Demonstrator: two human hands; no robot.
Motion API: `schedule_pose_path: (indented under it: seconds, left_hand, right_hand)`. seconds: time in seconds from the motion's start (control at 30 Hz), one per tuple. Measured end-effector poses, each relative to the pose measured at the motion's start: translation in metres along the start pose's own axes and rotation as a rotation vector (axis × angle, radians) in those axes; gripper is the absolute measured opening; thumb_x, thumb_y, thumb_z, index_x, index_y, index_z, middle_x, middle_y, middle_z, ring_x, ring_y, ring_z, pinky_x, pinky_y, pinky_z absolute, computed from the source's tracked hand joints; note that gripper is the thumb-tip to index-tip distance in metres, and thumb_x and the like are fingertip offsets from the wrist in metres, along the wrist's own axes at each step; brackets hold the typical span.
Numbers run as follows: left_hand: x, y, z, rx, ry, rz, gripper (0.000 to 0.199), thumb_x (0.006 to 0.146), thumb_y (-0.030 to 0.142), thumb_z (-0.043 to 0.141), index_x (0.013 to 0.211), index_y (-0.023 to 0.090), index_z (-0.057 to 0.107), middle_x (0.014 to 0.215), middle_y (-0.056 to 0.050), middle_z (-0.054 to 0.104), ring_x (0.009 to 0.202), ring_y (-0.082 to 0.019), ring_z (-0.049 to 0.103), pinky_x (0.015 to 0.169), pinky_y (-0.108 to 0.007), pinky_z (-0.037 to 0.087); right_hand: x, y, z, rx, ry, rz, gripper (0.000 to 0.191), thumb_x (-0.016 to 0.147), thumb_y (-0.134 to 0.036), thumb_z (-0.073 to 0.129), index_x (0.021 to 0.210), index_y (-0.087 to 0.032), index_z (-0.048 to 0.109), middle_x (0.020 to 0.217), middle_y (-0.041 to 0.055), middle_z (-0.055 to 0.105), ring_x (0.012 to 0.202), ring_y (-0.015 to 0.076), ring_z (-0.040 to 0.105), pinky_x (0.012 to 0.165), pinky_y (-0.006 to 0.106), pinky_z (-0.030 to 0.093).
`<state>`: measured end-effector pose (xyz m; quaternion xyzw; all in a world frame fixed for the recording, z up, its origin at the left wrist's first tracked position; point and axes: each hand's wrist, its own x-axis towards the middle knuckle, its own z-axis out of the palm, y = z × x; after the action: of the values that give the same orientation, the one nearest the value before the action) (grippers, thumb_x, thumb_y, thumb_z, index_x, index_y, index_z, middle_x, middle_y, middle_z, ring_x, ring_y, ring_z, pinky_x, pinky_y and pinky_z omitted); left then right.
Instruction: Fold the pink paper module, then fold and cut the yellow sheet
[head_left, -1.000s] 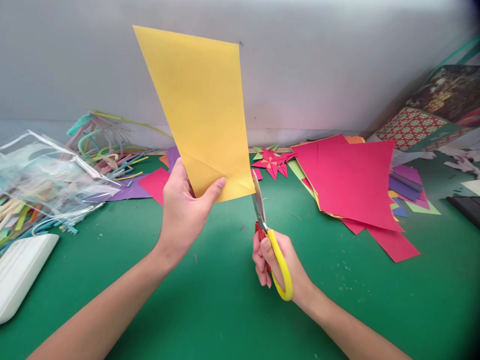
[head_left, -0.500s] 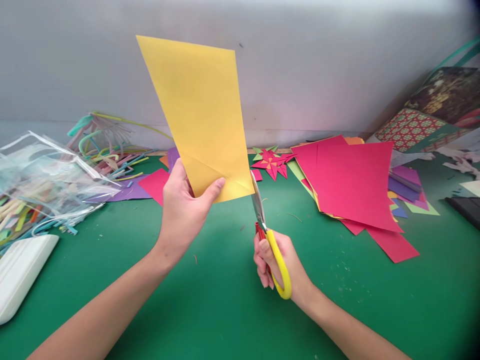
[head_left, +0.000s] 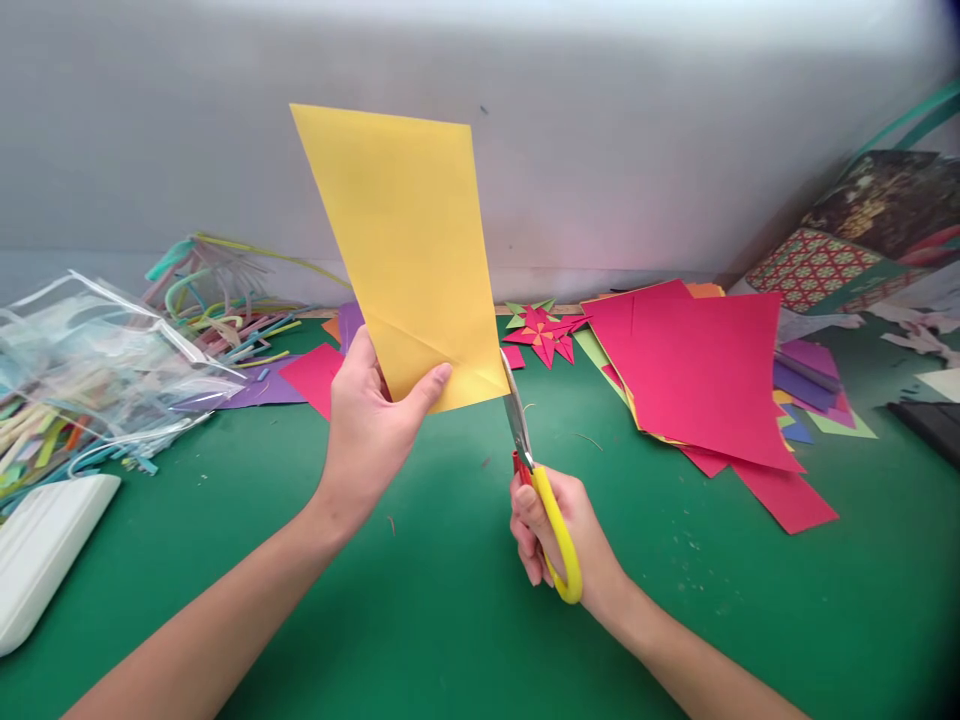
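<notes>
My left hand [head_left: 379,420] pinches a sheet of yellow paper [head_left: 409,240] near its lower left edge, thumb in front and fingers behind. The sheet is held up above the table, with faint creases across its lower part. My right hand [head_left: 562,530] is wrapped round a pair of scissors [head_left: 556,530] with a yellow handle loop. Their blades point up and lie along the lower right edge of the paper; I cannot tell whether they touch it. Something red shows at my right fingers, partly hidden, close to the scissors' pivot.
Red paper sheets [head_left: 697,380] lie stacked at the right, beside folded red paper stars [head_left: 544,333]. At the left are a clear plastic bag [head_left: 112,350], coloured paper strips and a white object [head_left: 52,555]. A patterned box [head_left: 832,270] stands back right on the green table [head_left: 375,630].
The yellow paper's top edge sits lower in view and the sheet looks shorter, tilted slightly. Both hands keep their grips, and the scissors stay at the lower right edge.
</notes>
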<state>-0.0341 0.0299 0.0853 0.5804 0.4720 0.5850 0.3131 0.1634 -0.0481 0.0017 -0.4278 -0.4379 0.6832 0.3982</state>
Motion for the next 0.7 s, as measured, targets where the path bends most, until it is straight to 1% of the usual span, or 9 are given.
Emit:
schedule_pose_path:
  seconds: [0.17, 0.33, 0.43, 0.53, 0.6, 0.7]
  left_hand:
    - [0.000, -0.001, -0.001, 0.000, -0.008, -0.002, 0.048, 0.089, 0.030, 0.076, 0.133, 0.023, 0.056, 0.142, -0.010, 0.067, 0.128, -0.030, 0.068, 0.102, -0.045, 0.063]
    - [-0.001, 0.001, 0.000, -0.031, -0.007, -0.016, 0.048, 0.089, 0.030, 0.076, 0.133, 0.024, 0.057, 0.141, -0.009, 0.067, 0.128, -0.031, 0.068, 0.102, -0.045, 0.063]
    - [0.001, 0.002, 0.001, -0.065, 0.004, -0.030, 0.049, 0.089, 0.029, 0.077, 0.133, 0.024, 0.058, 0.141, -0.010, 0.068, 0.127, -0.030, 0.068, 0.103, -0.044, 0.063]
    - [0.002, -0.001, 0.000, -0.103, -0.005, -0.050, 0.050, 0.089, 0.030, 0.077, 0.134, 0.022, 0.057, 0.142, -0.012, 0.067, 0.127, -0.031, 0.069, 0.102, -0.044, 0.062]
    - [0.002, -0.006, 0.000, -0.147, -0.043, -0.088, 0.053, 0.089, 0.031, 0.077, 0.136, 0.022, 0.056, 0.144, -0.013, 0.066, 0.127, -0.031, 0.068, 0.102, -0.044, 0.062]
    - [-0.005, -0.014, 0.008, -0.245, -0.133, -0.196, 0.054, 0.091, 0.033, 0.076, 0.139, 0.022, 0.055, 0.145, -0.014, 0.065, 0.126, -0.031, 0.069, 0.100, -0.043, 0.063]
  right_hand:
    - [0.000, -0.002, 0.000, 0.001, 0.012, 0.020, 0.048, 0.094, -0.065, 0.066, 0.082, -0.021, 0.050, 0.049, -0.0081, 0.054, 0.030, 0.0075, 0.048, 0.029, 0.014, 0.031]
    - [-0.001, 0.000, 0.000, -0.009, 0.020, 0.032, 0.050, 0.088, -0.066, 0.073, 0.083, -0.022, 0.050, 0.048, -0.0074, 0.055, 0.031, 0.0087, 0.050, 0.029, 0.015, 0.029]
    - [-0.001, 0.002, 0.001, -0.001, 0.020, 0.037, 0.051, 0.087, -0.068, 0.072, 0.084, -0.022, 0.050, 0.049, -0.0072, 0.055, 0.032, 0.0091, 0.050, 0.029, 0.015, 0.030]
    - [0.003, 0.002, -0.002, 0.002, 0.092, 0.010, 0.052, 0.087, -0.070, 0.070, 0.084, -0.023, 0.050, 0.049, -0.0079, 0.053, 0.031, 0.0091, 0.049, 0.028, 0.016, 0.030]
    - [0.009, -0.002, -0.006, 0.007, 0.178, -0.052, 0.052, 0.089, -0.070, 0.069, 0.083, -0.022, 0.050, 0.050, -0.0071, 0.054, 0.030, 0.0085, 0.047, 0.027, 0.016, 0.030]
    - [0.016, -0.012, -0.014, 0.031, 0.298, -0.175, 0.048, 0.091, -0.067, 0.067, 0.088, -0.020, 0.055, 0.062, -0.0004, 0.067, 0.031, 0.0078, 0.048, 0.028, 0.018, 0.032]
